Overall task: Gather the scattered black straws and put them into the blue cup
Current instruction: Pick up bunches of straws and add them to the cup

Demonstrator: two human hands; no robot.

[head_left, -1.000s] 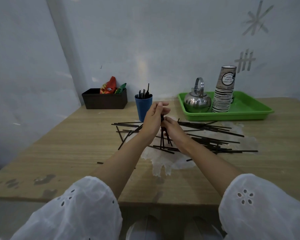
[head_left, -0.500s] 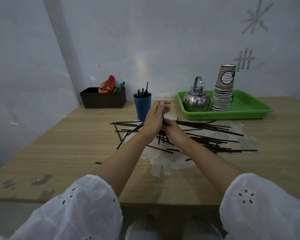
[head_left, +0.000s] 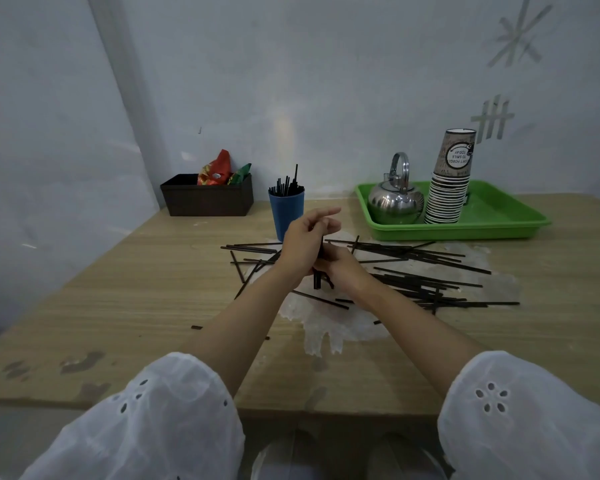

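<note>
Many black straws (head_left: 420, 268) lie scattered across the middle of the wooden table (head_left: 125, 306), mostly to the right of my hands. The blue cup (head_left: 285, 213) stands upright behind them with several straws in it. My left hand (head_left: 300, 245) and my right hand (head_left: 343, 271) meet just in front of the cup and together grip a small upright bundle of straws (head_left: 317, 280), whose lower ends stick out below my palms. My left index and middle fingers are stretched out.
A green tray (head_left: 492, 220) at the back right holds a steel kettle (head_left: 395, 200) and a stack of paper cups (head_left: 449, 181). A dark box (head_left: 207, 199) with snack packets stands at the back left. A pale worn patch (head_left: 329, 323) marks the tabletop.
The bundle between my hands has been pulled tighter and more upright; the splayed lower ends have closed together. My hands stayed in nearly the same place.
</note>
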